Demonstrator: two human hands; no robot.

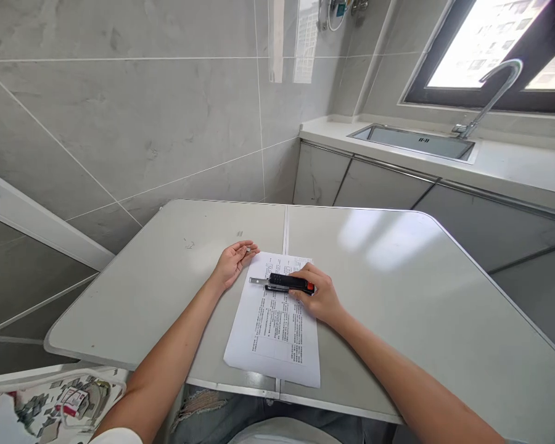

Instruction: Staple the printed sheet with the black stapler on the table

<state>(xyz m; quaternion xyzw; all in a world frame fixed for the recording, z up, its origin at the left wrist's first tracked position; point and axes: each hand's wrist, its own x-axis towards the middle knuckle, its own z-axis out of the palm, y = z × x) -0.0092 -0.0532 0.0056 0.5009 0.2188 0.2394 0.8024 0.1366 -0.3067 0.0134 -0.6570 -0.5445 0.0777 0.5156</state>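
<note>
A printed sheet of paper (277,327) lies on the grey folding table (398,290) in front of me. My right hand (321,297) grips a black utility knife (287,282) with a red end, its metal blade tip pointing left over the sheet's upper part. A black pen (274,288) lies on the paper just below the knife, touching my fingers. My left hand (234,262) rests palm up at the sheet's top left corner, fingers loosely curled, holding nothing.
A tiled wall stands behind the table. A counter with a steel sink (414,142) and a curved tap (490,92) runs along the right under a window. A patterned cloth (60,404) lies at the lower left, beside my knees.
</note>
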